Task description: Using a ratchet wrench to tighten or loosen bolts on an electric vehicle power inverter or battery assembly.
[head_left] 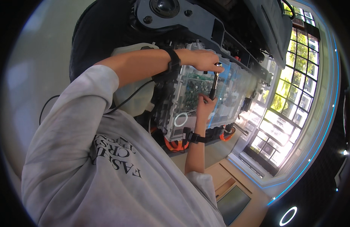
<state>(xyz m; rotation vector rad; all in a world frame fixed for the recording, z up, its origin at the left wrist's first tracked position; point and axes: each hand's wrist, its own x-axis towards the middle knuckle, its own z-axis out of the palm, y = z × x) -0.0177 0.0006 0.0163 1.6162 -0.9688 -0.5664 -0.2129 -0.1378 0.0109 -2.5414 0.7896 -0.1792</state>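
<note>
My left hand [203,60] is closed on the upper end of a black-handled ratchet wrench [214,81], above a transparent housing [235,94] with a green circuit board [194,81] visible inside. My right hand [205,106] grips the wrench's lower handle, its fingers wrapped round it. Dark straps with small devices sit on both forearms, and a black cable hangs from the left one. Whatever the wrench's head engages is hidden by my left fingers.
A translucent tank [133,96] stands left of the housing. Dark metal machinery [159,22] borders it above, orange cables [176,143] below. Windows [292,94] and a wooden unit with a dark panel [233,204] lie beyond, to the right.
</note>
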